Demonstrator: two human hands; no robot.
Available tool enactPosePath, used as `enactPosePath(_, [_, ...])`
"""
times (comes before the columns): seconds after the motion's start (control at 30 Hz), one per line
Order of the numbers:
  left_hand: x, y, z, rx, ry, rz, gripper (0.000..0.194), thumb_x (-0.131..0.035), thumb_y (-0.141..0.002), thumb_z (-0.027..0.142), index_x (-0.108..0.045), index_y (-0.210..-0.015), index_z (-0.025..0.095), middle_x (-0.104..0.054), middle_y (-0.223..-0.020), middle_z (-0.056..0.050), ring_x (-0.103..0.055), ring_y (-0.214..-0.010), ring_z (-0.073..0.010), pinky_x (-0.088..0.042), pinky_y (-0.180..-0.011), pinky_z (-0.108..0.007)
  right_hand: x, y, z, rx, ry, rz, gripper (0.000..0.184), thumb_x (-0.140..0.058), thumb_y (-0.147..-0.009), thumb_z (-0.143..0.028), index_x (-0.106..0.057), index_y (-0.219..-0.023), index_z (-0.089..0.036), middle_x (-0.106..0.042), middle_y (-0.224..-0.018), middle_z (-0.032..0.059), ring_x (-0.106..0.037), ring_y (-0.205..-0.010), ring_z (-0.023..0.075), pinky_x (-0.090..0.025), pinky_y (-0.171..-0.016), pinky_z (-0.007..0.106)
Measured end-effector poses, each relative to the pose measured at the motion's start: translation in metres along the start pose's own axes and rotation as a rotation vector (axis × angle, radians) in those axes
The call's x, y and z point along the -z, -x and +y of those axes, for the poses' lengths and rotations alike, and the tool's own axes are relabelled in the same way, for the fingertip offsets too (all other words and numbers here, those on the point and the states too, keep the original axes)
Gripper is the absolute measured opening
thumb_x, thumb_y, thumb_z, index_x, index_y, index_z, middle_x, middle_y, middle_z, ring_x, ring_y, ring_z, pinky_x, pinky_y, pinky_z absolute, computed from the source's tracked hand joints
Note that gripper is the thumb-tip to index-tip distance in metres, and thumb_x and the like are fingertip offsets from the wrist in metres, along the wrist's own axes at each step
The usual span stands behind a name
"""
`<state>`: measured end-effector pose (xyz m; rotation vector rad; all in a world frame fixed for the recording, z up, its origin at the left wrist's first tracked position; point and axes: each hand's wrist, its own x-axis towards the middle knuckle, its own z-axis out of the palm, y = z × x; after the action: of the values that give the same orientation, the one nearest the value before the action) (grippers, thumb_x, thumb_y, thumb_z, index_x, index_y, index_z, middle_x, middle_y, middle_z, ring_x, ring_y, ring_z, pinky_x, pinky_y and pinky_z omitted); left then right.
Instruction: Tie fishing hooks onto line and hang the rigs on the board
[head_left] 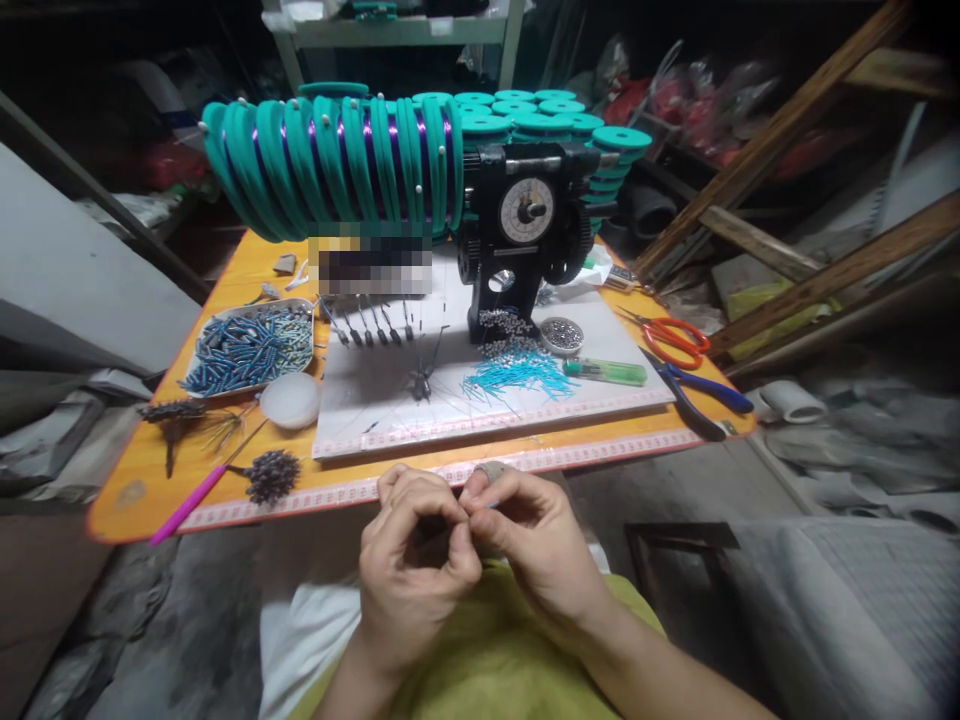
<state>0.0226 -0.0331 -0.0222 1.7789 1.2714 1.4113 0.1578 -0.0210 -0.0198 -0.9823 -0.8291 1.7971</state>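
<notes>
My left hand (416, 555) and my right hand (544, 540) meet in front of the table's near edge, fingertips together in a pinch. A tiny blue piece (493, 505) shows between my right thumb and forefinger; its kind is too small to tell. What my left fingertips hold, if anything, is hidden. A greyish wrap (491, 470) covers a finger of my right hand. Beyond them on the white board (360, 435) lie a pile of thin bright blue headed pins (517, 375), grey beads (506, 325) and a small dark piece with wire legs (422, 385).
A black stand with a dial (527, 210) carries a row of teal spools (337, 165). To the right lie a green lighter-like tube (611, 372), orange scissors (679, 340) and blue-handled pliers (709, 390). Leftward are a tray of blue pieces (247, 345), a white cup (291, 400) and a pink-handled tool (191, 503).
</notes>
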Motion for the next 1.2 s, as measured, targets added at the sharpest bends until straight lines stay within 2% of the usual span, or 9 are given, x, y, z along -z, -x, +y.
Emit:
enactPosePath(0.1, [0.000, 0.001, -0.002, -0.023, 0.011, 0.009, 0.014, -0.064, -0.082, 0.009, -0.059, -0.080, 0.022, -0.062, -0.074, 0.006, -0.059, -0.077, -0.0044, -0.044, -0.081, -0.021, 0.002, -0.001, -0.003, 0.003, 0.028, 0.009, 0.045, -0.079, -0.062, -0.041, -0.060, -0.076, -0.003, -0.061, -0.090, 0.0041, -0.060, -0.076, -0.0050, -0.053, -0.071, 0.004])
enactPosePath(0.3, [0.001, 0.003, -0.009, -0.265, -0.180, 0.087, 0.029, -0.075, -0.076, 0.005, -0.068, -0.098, 0.023, -0.075, -0.085, 0.005, -0.070, -0.081, -0.0063, -0.041, -0.095, -0.026, 0.008, -0.001, -0.020, 0.123, 0.267, 0.046, 0.038, -0.081, -0.059, -0.037, -0.070, -0.077, -0.006, -0.063, -0.089, 0.0054, -0.062, -0.082, -0.0049, -0.053, -0.076, 0.000])
enactPosePath(0.47, [0.001, -0.001, -0.007, -0.432, -0.303, 0.079, 0.029, -0.073, -0.079, 0.007, -0.070, -0.103, 0.023, -0.077, -0.084, 0.004, -0.071, -0.080, -0.0056, -0.042, -0.088, -0.025, 0.015, 0.004, -0.037, 0.154, 0.508, -0.075, 0.039, -0.074, -0.067, -0.044, -0.074, -0.081, -0.008, -0.065, -0.092, 0.0055, -0.063, -0.083, -0.0052, -0.053, -0.079, -0.001])
enactPosePath(0.57, [0.001, 0.000, -0.009, -0.395, -0.298, 0.079, 0.032, -0.076, -0.076, 0.004, -0.070, -0.101, 0.023, -0.076, -0.082, 0.005, -0.070, -0.076, -0.0050, -0.045, -0.087, -0.024, 0.034, 0.001, -0.061, 0.231, 0.780, -0.159, 0.042, -0.072, -0.069, -0.046, -0.075, -0.096, -0.014, -0.065, -0.099, 0.0033, -0.060, -0.082, -0.0071, -0.050, -0.076, 0.000])
enactPosePath(0.63, [0.000, 0.001, -0.011, -0.333, -0.244, 0.118, 0.032, -0.077, -0.073, 0.001, -0.070, -0.097, 0.022, -0.075, -0.080, 0.005, -0.067, -0.073, -0.0042, -0.047, -0.086, -0.024, 0.053, -0.009, -0.085, 0.370, 1.055, 0.016, 0.040, -0.065, -0.076, -0.048, -0.073, -0.104, -0.021, -0.065, -0.102, 0.0012, -0.057, -0.083, -0.0079, -0.045, -0.075, 0.001])
enactPosePath(0.73, [-0.001, 0.002, -0.014, -0.247, -0.146, 0.179, 0.028, -0.077, -0.073, 0.001, -0.070, -0.091, 0.021, -0.072, -0.077, 0.006, -0.063, -0.069, -0.0034, -0.049, -0.084, -0.023, 0.081, -0.038, -0.123, 0.535, 1.448, 0.408, 0.035, -0.054, -0.087, -0.044, -0.070, -0.112, -0.027, -0.060, -0.115, 0.0025, -0.053, -0.101, -0.0016, -0.044, -0.093, 0.012])
enactPosePath(0.83, [-0.001, 0.001, -0.014, -0.199, -0.104, 0.198, 0.023, -0.077, -0.074, 0.004, -0.070, -0.087, 0.021, -0.071, -0.075, 0.006, -0.062, -0.069, -0.0033, -0.050, -0.082, -0.021, 0.098, -0.069, -0.147, 0.435, 1.747, 0.395, 0.031, -0.052, -0.087, -0.035, -0.070, -0.112, -0.030, -0.058, -0.118, 0.0025, -0.045, -0.116, 0.0059, -0.039, -0.110, 0.024])
enactPosePath(1.03, [0.001, 0.002, -0.014, -0.065, -0.002, 0.171, 0.018, -0.075, -0.076, 0.007, -0.068, -0.085, 0.021, -0.071, -0.076, 0.005, -0.066, -0.073, -0.0055, -0.052, -0.077, -0.020, 0.097, -0.094, -0.155, 0.424, 1.779, 0.328, 0.023, -0.059, -0.081, -0.028, -0.075, -0.091, -0.013, -0.060, -0.101, 0.0072, -0.045, -0.100, 0.0028, -0.035, -0.093, 0.014])
enactPosePath(1.2, [0.003, 0.002, -0.013, -0.069, -0.027, 0.148, 0.018, -0.072, -0.078, 0.005, -0.068, -0.086, 0.021, -0.071, -0.079, 0.004, -0.065, -0.076, -0.0053, -0.051, -0.078, -0.020, 0.096, -0.089, -0.152, 0.489, 1.737, 0.396, 0.027, -0.054, -0.085, -0.029, -0.073, -0.097, -0.015, -0.061, -0.098, 0.0048, -0.040, -0.079, -0.0032, -0.029, -0.078, 0.011])
